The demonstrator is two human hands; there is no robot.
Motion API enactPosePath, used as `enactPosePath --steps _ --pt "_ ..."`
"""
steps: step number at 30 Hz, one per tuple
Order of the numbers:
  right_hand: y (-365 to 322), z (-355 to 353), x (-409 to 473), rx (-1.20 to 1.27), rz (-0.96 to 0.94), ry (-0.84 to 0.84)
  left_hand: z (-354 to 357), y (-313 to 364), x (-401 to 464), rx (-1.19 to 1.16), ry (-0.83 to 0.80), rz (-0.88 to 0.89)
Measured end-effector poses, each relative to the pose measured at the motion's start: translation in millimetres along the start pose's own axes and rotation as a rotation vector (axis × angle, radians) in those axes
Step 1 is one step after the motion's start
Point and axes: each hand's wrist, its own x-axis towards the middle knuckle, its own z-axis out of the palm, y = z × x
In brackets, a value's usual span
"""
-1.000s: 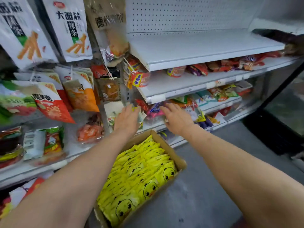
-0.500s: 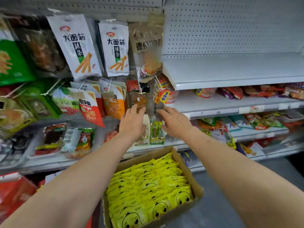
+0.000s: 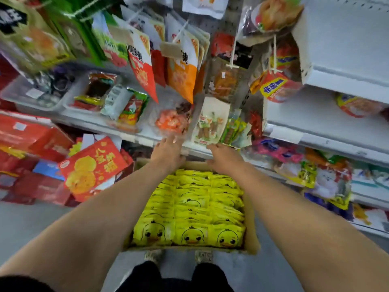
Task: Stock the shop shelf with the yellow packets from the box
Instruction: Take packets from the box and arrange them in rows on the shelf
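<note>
Hands, left hand (image 3: pixel 168 153) and right hand (image 3: pixel 224 155), are reaching over the box (image 3: pixel 251 234) toward the shelf (image 3: pixel 130 134), fingers straight and holding nothing, probably clearing space; yellow packets (image 3: pixel 193 207) are filling the box below.

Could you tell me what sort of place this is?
Most likely a small snack shop: white shelves carry packaged food, snack bags hang on pegs, and a cardboard box of yellow packets waits for stocking.
</note>
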Motion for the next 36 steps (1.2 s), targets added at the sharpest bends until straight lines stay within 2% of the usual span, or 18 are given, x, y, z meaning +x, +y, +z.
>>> enactPosePath --steps 4,9,15,21,28,33,36 --pt "6 63 15 0.02 -0.077 -0.22 64 -27 -24 -0.11 -0.15 -0.18" --pt "5 140 9 0.102 -0.086 -0.465 129 -52 -80 -0.242 -0.286 -0.378" --pt "-5 208 -4 0.211 -0.055 -0.664 181 -71 -117 -0.32 -0.38 -0.455" --pt "-9 244 -14 0.268 -0.006 -0.65 215 -91 -124 -0.389 -0.327 -0.434" --pt "-13 257 -16 0.287 0.075 -0.61 227 -106 -121 -0.232 -0.324 -0.412" --pt "-22 265 -19 0.227 0.108 -0.513 229 -116 -119 -0.058 -0.397 -0.352" --pt "-21 258 -20 0.289 0.125 -0.509 225 -120 -119 -0.057 -0.426 -0.318"
